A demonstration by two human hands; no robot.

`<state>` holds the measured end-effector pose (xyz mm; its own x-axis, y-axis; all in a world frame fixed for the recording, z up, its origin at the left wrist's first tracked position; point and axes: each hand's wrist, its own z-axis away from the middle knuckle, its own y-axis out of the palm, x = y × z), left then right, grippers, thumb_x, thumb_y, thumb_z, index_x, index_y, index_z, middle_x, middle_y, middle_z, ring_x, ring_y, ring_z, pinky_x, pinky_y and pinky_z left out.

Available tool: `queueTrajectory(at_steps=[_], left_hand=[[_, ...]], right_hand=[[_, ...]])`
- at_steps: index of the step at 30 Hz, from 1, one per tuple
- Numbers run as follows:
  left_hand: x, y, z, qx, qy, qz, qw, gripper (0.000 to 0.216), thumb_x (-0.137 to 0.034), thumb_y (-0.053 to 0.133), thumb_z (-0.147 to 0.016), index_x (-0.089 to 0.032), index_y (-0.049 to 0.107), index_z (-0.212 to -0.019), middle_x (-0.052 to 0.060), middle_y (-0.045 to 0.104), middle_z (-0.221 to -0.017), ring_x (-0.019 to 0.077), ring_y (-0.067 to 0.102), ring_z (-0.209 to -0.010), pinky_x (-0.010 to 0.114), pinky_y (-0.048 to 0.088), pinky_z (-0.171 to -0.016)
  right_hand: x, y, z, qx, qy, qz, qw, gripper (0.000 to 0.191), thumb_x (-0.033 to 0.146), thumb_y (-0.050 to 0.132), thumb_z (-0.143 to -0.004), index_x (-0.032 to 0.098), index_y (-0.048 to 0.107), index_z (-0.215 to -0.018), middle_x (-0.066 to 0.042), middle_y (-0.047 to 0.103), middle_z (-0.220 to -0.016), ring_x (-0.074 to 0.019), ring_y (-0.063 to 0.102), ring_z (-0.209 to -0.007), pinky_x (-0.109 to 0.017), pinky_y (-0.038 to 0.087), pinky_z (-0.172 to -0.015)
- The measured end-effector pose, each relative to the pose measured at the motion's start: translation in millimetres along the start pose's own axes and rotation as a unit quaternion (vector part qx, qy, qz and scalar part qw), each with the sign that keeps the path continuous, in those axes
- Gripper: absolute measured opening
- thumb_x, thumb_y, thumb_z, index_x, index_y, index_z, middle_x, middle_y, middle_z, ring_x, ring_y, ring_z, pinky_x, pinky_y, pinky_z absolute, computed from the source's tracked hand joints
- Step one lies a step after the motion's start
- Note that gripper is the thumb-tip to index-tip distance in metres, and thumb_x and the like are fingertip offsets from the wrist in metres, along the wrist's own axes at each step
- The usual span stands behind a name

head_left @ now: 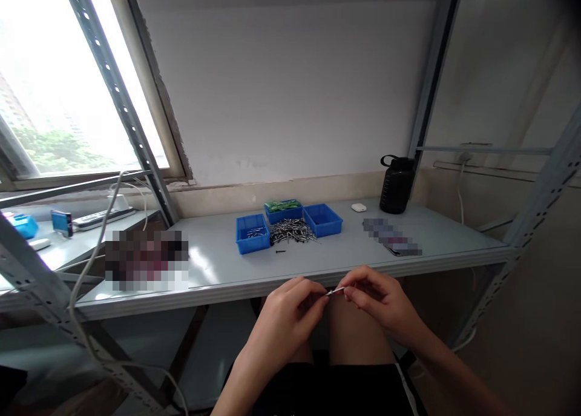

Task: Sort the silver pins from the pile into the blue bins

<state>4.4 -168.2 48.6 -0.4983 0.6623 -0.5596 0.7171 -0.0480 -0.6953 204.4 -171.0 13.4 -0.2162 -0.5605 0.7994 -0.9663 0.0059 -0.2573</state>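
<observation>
Over my lap, just off the table's front edge, my left hand (295, 310) pinches one end of a small silver blind rivet (336, 290) between thumb and forefinger. My right hand (374, 295) grips the other end the same way. The rivet is a thin rod with a little collar near the left fingertips. Beyond my hands lies a heap of silver and dark fasteners (293, 230). One dark screw (280, 251) rests apart in front of it. To the heap's left, a blue bin (253, 244) contains a few silver pieces.
A second blue bin (322, 221) stands right of the heap; another, with green packaging (282, 205), is behind. Farther right are a white earbud case (358, 208), a black bottle (396, 184) and a blurred phone (393, 237). Metal shelf posts flank the table (218, 270).
</observation>
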Motion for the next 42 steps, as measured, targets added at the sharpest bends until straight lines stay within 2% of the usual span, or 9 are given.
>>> queueTrajectory(at_steps=[8,10,13,16,21,26,33,38,42], left_hand=[[3,-6,3,-0.021,0.002,-0.004,1.0,0.01,-0.017,0.053,-0.088,-0.019,0.061,-0.082,0.0,0.063,-0.076,0.0131,0.057,-0.067,0.024,0.043,-0.062],[4,-8,3,-0.036,0.008,0.002,0.999,0.01,-0.018,0.053,-0.089,-0.019,0.061,-0.083,0.0,0.062,-0.074,0.0132,0.056,-0.067,0.024,0.043,-0.062],[3,-10,4,-0.052,0.014,0.013,0.998,0.01,-0.016,0.053,-0.088,-0.019,0.062,-0.085,0.0,0.062,-0.073,0.0128,0.056,-0.066,0.023,0.043,-0.062],[3,-11,3,-0.055,0.019,0.017,0.998,0.011,-0.015,0.054,-0.088,-0.018,0.064,-0.086,0.0,0.062,-0.073,0.0124,0.056,-0.066,0.023,0.043,-0.062],[3,-9,3,-0.047,0.031,0.022,0.998,0.011,-0.015,0.054,-0.088,-0.018,0.064,-0.087,-0.001,0.062,-0.072,0.0119,0.054,-0.064,0.022,0.042,-0.061],[2,-10,5,-0.051,0.036,0.017,0.998,0.01,-0.014,0.054,-0.087,-0.017,0.063,-0.083,-0.001,0.061,-0.069,0.0112,0.052,-0.062,0.022,0.041,-0.059],[1,-11,3,-0.061,0.031,0.022,0.997,0.009,-0.015,0.055,-0.088,-0.017,0.062,-0.082,-0.002,0.06,-0.069,0.0113,0.054,-0.064,0.021,0.041,-0.061],[2,-9,2,-0.054,0.033,0.027,0.998,0.009,-0.014,0.056,-0.087,-0.018,0.063,-0.084,-0.003,0.06,-0.069,0.0107,0.053,-0.064,0.02,0.04,-0.06],[5,-11,4,-0.063,0.025,0.022,0.997,0.009,-0.015,0.055,-0.087,-0.017,0.063,-0.084,-0.002,0.06,-0.069,0.0111,0.053,-0.064,0.021,0.04,-0.06]], right_hand=[[-6,4,0,0.033,-0.025,0.124,0.991,0.014,0.034,0.053,-0.092,0.026,0.065,-0.095,-0.001,0.068,-0.082,-0.0159,0.061,-0.069,-0.027,0.051,-0.065],[-21,14,-10,0.046,-0.042,0.205,0.977,0.02,0.032,0.049,-0.094,0.025,0.063,-0.106,-0.004,0.069,-0.095,-0.018,0.063,-0.08,-0.03,0.052,-0.074],[-48,37,-32,0.08,-0.076,0.349,0.931,0.034,0.024,0.043,-0.095,0.019,0.054,-0.127,-0.012,0.06,-0.127,-0.0242,0.053,-0.118,-0.039,0.044,-0.098],[-65,56,-54,0.127,-0.082,0.38,0.912,0.034,0.024,0.049,-0.093,0.016,0.059,-0.123,-0.015,0.056,-0.134,-0.0298,0.049,-0.125,-0.045,0.039,-0.102],[-69,62,-77,0.179,-0.085,0.412,0.89,0.036,0.035,0.047,-0.096,0.016,0.059,-0.124,-0.014,0.058,-0.133,-0.0283,0.051,-0.123,-0.042,0.04,-0.1],[-65,67,-95,0.198,-0.075,0.441,0.872,0.034,0.038,0.044,-0.097,0.019,0.062,-0.118,-0.012,0.062,-0.125,-0.0282,0.054,-0.116,-0.042,0.042,-0.094],[-60,80,-114,0.207,-0.045,0.469,0.857,0.028,0.04,0.049,-0.096,0.021,0.066,-0.109,-0.011,0.064,-0.119,-0.0262,0.053,-0.117,-0.041,0.041,-0.096],[-62,91,-130,0.197,-0.012,0.484,0.852,0.034,0.043,0.051,-0.095,0.015,0.062,-0.111,-0.01,0.062,-0.118,-0.0251,0.056,-0.112,-0.047,0.044,-0.094],[-59,92,-134,0.181,-0.004,0.467,0.866,0.034,0.041,0.049,-0.096,0.015,0.062,-0.114,-0.012,0.061,-0.121,-0.0268,0.055,-0.115,-0.048,0.044,-0.095]])
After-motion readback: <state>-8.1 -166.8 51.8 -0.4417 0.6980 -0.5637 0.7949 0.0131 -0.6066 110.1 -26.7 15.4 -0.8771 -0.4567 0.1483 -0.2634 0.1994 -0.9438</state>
